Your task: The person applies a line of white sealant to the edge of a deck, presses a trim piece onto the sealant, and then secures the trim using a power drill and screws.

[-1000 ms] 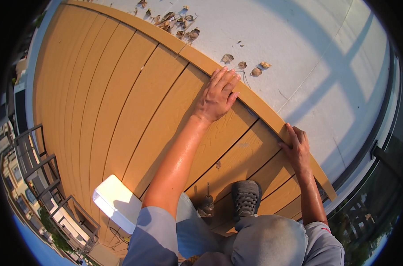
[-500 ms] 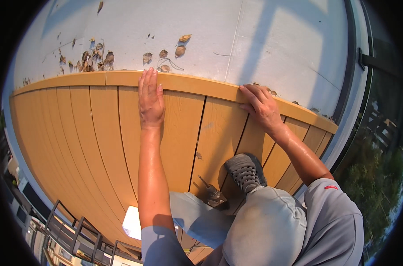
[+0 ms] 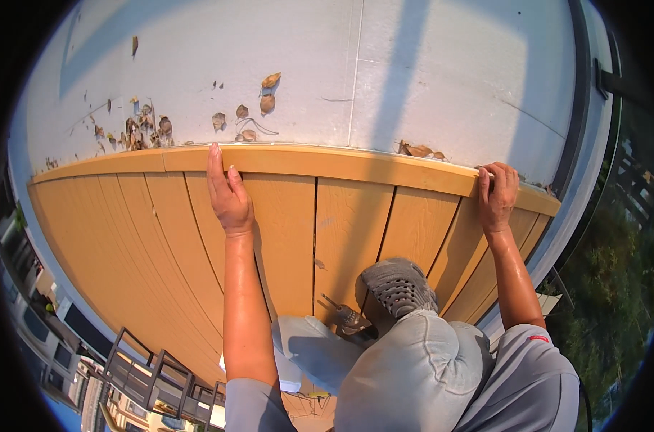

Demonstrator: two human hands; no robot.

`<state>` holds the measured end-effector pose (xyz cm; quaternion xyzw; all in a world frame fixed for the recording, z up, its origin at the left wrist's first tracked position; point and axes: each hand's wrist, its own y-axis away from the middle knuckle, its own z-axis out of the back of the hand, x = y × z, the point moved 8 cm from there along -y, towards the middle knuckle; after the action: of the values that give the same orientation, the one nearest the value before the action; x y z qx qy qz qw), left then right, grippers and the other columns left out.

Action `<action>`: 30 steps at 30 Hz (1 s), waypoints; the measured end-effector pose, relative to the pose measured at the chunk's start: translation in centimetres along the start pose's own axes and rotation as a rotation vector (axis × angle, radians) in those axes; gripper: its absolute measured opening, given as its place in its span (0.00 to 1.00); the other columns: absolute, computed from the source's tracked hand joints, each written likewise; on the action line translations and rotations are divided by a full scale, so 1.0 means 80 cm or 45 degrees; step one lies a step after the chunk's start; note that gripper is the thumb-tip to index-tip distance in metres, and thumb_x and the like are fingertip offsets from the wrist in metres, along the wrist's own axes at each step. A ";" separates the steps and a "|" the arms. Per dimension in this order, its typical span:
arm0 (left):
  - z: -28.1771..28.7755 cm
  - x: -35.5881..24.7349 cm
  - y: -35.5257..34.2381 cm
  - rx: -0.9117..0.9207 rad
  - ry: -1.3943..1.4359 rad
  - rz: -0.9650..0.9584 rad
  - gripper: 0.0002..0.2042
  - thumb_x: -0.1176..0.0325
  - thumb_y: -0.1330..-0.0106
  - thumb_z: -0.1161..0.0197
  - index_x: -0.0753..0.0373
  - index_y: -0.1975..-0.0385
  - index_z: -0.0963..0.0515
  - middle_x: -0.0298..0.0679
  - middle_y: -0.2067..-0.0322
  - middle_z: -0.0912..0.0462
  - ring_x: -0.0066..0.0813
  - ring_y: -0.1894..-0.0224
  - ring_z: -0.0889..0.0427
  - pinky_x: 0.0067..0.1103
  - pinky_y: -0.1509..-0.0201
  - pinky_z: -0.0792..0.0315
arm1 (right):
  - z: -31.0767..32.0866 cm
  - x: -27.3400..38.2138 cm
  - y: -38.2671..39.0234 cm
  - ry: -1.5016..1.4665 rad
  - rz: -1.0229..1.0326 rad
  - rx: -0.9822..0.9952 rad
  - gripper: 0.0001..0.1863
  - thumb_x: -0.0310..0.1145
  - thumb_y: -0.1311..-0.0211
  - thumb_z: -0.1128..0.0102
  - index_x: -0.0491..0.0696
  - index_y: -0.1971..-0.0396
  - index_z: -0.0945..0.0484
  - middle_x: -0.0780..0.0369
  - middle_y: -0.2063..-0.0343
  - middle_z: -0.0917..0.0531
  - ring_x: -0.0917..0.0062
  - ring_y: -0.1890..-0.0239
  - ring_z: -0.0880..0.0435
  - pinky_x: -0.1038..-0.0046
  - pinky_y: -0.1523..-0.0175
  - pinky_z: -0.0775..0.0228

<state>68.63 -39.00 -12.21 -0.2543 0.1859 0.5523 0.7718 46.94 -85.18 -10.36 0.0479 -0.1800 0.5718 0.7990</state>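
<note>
A tan edging board (image 3: pixel 355 161) runs across the far ends of the wood-look deck boards (image 3: pixel 283 216). My left hand (image 3: pixel 229 198) lies against it left of the middle, fingers stretched out together and thumb apart, fingertips at its far edge. Toward the board's right end, my right hand (image 3: pixel 498 196) hooks bent fingers over the far edge, with the thumb at the near side. Close to my knee, a drill (image 3: pixel 353 321) with a long bit lies on the deck, its rear partly hidden by my leg.
Dry leaves (image 3: pixel 150 133) lie scattered on the pale tiled surface (image 3: pixel 305 57) beyond the board. My grey clog (image 3: pixel 399 286) rests on the deck. Dark-framed chairs (image 3: pixel 154 378) stand at the lower left. A dark frame and glass (image 3: pixel 600 245) border the right side.
My right hand has slid right along the edging board toward its end. My left hand has shifted slightly left, its thumb now farther from the fingers. The view has tilted and shifted a little.
</note>
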 end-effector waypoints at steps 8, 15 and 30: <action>0.024 0.027 -0.006 -0.262 -0.478 0.259 0.15 0.73 0.23 0.46 0.69 0.40 0.28 0.49 0.42 0.23 0.48 0.41 0.24 0.37 0.40 0.26 | -0.006 0.018 -0.002 -0.062 0.011 0.020 0.06 0.30 0.30 0.37 0.43 0.63 0.22 0.56 0.64 0.19 0.60 0.58 0.23 0.61 0.49 0.31; 0.014 0.028 -0.018 -0.252 -0.595 0.276 0.16 0.72 0.23 0.45 0.69 0.39 0.30 0.48 0.42 0.25 0.48 0.38 0.27 0.38 0.37 0.29 | -0.032 0.051 -0.034 -0.177 -0.073 0.098 0.05 0.28 0.30 0.37 0.42 0.64 0.23 0.56 0.67 0.20 0.61 0.62 0.24 0.63 0.52 0.32; 0.014 0.031 -0.020 -0.210 -0.589 0.295 0.17 0.74 0.23 0.49 0.72 0.38 0.34 0.53 0.40 0.29 0.54 0.37 0.29 0.42 0.33 0.31 | -0.098 0.230 -0.094 -0.454 0.239 0.433 0.16 0.25 0.46 0.27 0.44 0.57 0.19 0.56 0.62 0.20 0.60 0.62 0.23 0.61 0.55 0.29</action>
<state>70.97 -36.88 -12.46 -0.1603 -0.0132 0.6936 0.7021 60.96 -69.06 -10.41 0.2645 -0.2230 0.6478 0.6787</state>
